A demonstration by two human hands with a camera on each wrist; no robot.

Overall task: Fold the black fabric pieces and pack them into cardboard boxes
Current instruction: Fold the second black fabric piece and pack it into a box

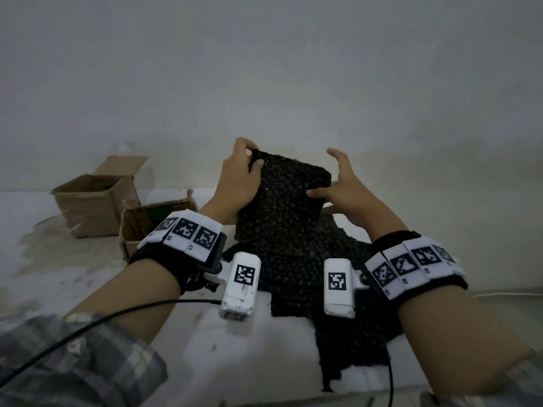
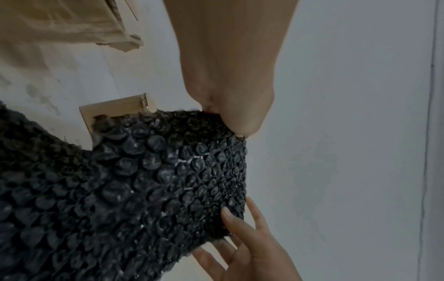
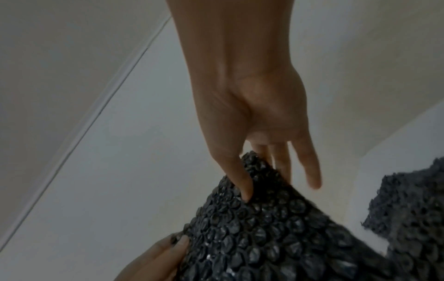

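Clearly both hands, left hand (image 1: 236,177) and right hand (image 1: 342,188), pinch the fabric (image 1: 289,218) mid-frame, lifting its top edge to fold it.

White stained table (image 1: 73,277): two open cardboard boxes (image 1: 94,201), black fabric (image 1: 296,259).

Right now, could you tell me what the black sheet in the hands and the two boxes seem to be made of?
The black sheet looks like a bubbled plastic or textured fabric; its rounded bumps catch glints, though the frayed edges suggest cloth. I cannot settle which. The far box and the near box look like plain brown cardboard, matte, with creased walls and torn flaps.
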